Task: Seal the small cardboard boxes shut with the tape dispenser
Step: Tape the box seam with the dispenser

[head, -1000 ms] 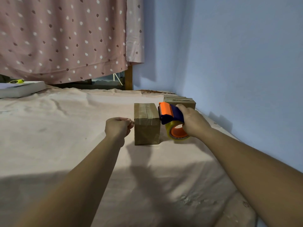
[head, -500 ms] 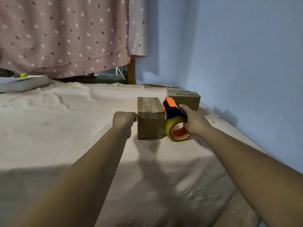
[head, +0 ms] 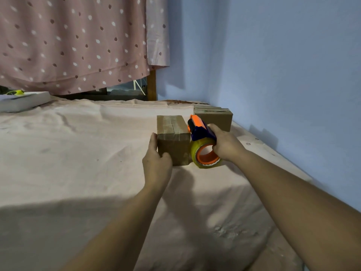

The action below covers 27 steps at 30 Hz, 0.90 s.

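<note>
A small brown cardboard box (head: pixel 173 137) stands on the pink sheet (head: pixel 78 153), tape strips across its top. My left hand (head: pixel 156 161) holds its near left corner, thumb on the front face and fingers along the left side. My right hand (head: pixel 224 143) grips the orange and blue tape dispenser (head: pixel 203 141), whose roll of clear tape touches the box's right side. Behind the dispenser, in the corner, more cardboard boxes (head: pixel 214 117) stand in a row against the wall.
A blue wall (head: pixel 283 75) runs close along the right. A dotted pink curtain (head: pixel 78 42) hangs at the back. A flat white box (head: pixel 21 101) with a yellow-green object on it lies at the far left.
My left hand, a loose fist beside the box before, has opened and taken hold of the box's left corner. The dispenser has come down against the box's right side.
</note>
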{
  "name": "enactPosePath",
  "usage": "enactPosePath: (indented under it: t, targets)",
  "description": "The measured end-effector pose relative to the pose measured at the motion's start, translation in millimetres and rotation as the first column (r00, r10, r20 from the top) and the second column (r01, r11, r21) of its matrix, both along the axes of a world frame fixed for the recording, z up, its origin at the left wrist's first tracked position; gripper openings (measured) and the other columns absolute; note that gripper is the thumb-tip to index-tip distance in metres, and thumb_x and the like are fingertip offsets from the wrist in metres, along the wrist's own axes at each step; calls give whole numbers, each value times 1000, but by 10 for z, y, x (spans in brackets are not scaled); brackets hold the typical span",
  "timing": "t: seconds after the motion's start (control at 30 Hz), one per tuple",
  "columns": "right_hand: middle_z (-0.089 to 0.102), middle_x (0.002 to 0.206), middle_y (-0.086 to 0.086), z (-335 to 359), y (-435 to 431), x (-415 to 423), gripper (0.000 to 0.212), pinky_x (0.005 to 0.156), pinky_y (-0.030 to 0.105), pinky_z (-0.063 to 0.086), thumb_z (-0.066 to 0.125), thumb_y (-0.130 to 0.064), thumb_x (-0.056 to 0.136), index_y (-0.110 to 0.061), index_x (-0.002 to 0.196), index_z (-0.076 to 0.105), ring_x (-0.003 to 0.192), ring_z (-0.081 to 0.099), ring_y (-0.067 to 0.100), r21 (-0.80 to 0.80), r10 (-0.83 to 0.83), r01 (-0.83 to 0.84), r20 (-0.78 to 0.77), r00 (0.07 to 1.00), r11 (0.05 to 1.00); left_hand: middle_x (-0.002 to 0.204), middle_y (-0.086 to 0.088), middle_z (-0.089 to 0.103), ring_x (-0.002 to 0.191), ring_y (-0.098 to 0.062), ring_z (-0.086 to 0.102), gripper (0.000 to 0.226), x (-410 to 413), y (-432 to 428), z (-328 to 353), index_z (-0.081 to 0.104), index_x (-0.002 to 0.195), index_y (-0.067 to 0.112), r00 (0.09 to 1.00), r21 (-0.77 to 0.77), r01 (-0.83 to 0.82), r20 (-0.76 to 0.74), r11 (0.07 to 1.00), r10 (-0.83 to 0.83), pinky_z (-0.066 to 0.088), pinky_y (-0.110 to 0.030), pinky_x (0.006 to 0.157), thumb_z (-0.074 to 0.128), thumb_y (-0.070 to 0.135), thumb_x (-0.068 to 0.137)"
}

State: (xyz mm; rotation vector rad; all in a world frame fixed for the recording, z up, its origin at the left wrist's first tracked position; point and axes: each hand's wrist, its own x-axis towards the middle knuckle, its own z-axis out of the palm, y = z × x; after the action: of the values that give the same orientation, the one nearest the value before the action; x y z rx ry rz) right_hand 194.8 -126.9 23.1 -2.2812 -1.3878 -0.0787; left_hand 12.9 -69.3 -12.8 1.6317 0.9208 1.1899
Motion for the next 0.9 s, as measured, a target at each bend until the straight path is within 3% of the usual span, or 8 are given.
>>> enactPosePath:
  t: [0.1, 0.17, 0.23, 0.3, 0.5, 0.6, 0.73, 0.9]
  targets:
    - [59, 123, 6, -4, 6, 11, 67, 80, 34, 54, 59, -1, 87, -28, 141, 30, 102, 59, 26, -4, 5, -5, -2, 1000, 1000, 141, 5, 48, 121, -18, 50, 60, -5, 69, 8, 24, 150, 20, 995, 17, 1, -102, 1000, 1, 45, -36, 99, 42, 5, 94]
    - [59, 124, 6, -7, 7, 14, 67, 78, 32, 52, 59, -1, 87, -28, 141, 30, 102, 59, 25, 0, 11, -11, -8, 1000, 1000, 146, 7, 36, 124, -17, 46, 80, 10, 112, 61, 3, 153, 21, 988, -17, -9, -156, 1000, 6, 42, -36, 100, 55, 15, 93]
    - [59, 123, 6, -10, 13, 19, 66, 77, 32, 52, 59, 0, 87, -28, 141, 31, 101, 58, 25, -4, 10, -10, -15, 1000, 1000, 160, 2, 6, 145, -20, 17, 105, 43, 138, 100, -15, 150, 24, 949, 179, -41, -300, 983, 94, 23, -37, 114, 68, 27, 86]
    - [59, 122, 6, -5, 14, 22, 66, 77, 32, 53, 58, 1, 87, -28, 140, 31, 99, 58, 24, -4, 6, -6, -19, 1000, 1000, 160, 2, -7, 147, -18, -3, 105, 118, 157, 121, -14, 151, 22, 855, 439, 22, -474, 898, 211, 5, -36, 118, 67, 39, 85]
    - [59, 118, 5, -46, 17, 101, 66, 67, 25, 45, 56, 4, 85, -28, 139, 33, 89, 52, 18, 31, 4, 0, -107, 994, 1000, 156, -2, 26, 145, -19, 17, 61, 187, 207, 198, 21, 150, 20, 600, 685, 166, -641, 710, 478, -4, -39, 117, 48, 36, 97]
    - [59, 115, 4, -95, 2, 145, 62, 64, 24, 43, 59, 0, 85, -29, 136, 37, 92, 54, 20, 112, 36, -11, -222, 974, 994, 155, -3, 27, 145, -21, 18, 56, 201, 217, 176, 23, 149, 19, 579, 704, 176, -639, 688, 506, -1, -39, 118, 46, 31, 99]
    - [60, 116, 4, -228, -41, 147, 71, 75, 39, 55, 60, 1, 82, -34, 139, 36, 100, 59, 27, 266, 58, 85, -489, 870, 960, 152, -2, 35, 142, -18, 26, 45, 208, 226, 203, 35, 144, 20, 615, 703, 139, -613, 697, 495, 3, -36, 118, 41, 29, 100]
    - [58, 120, 4, -404, -93, 99, 77, 70, 34, 53, 57, 6, 82, -33, 143, 33, 100, 58, 25, 359, 84, 196, -633, 769, 913, 149, -1, 38, 140, -20, 31, 46, 245, 190, 230, 40, 140, 22, 622, 657, 95, -625, 748, 471, 16, -43, 117, 42, 41, 99]
